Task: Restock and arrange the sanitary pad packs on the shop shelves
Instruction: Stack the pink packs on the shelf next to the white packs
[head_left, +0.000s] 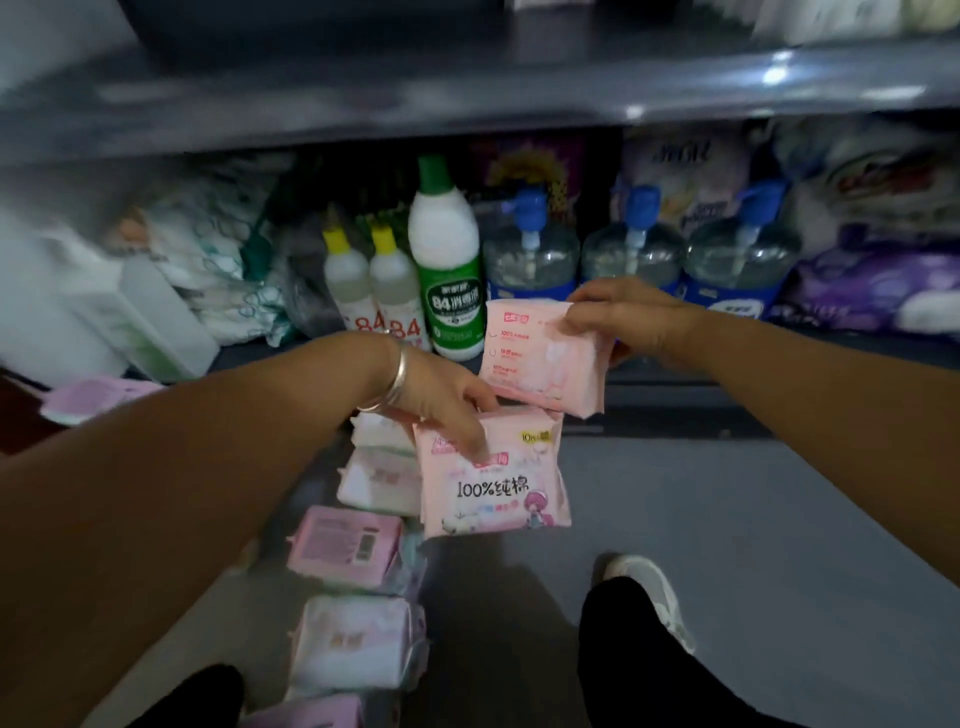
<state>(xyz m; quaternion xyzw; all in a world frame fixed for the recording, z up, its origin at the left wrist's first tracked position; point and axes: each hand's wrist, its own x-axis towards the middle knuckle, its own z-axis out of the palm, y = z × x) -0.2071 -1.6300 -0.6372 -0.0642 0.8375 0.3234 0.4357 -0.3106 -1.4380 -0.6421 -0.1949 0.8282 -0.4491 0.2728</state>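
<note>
- Left hand (441, 400) is gripping a pink pad pack (493, 478) by its top edge — held above the floor packs (345, 548).
- Right hand (628, 317) is pinching a second pink pack (540, 358) before the bottom shelf (675, 384).

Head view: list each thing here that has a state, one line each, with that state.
left hand: grips a pink pack from above.
pink pack: held up, printed front facing the camera.
right hand: pinches a second pink pack.
second pink pack: held up, tilted.
packs on the floor: lying in a row, sealed.
green-capped bottle: upright on the shelf, capped.
pump bottles: upright in a row.
</note>
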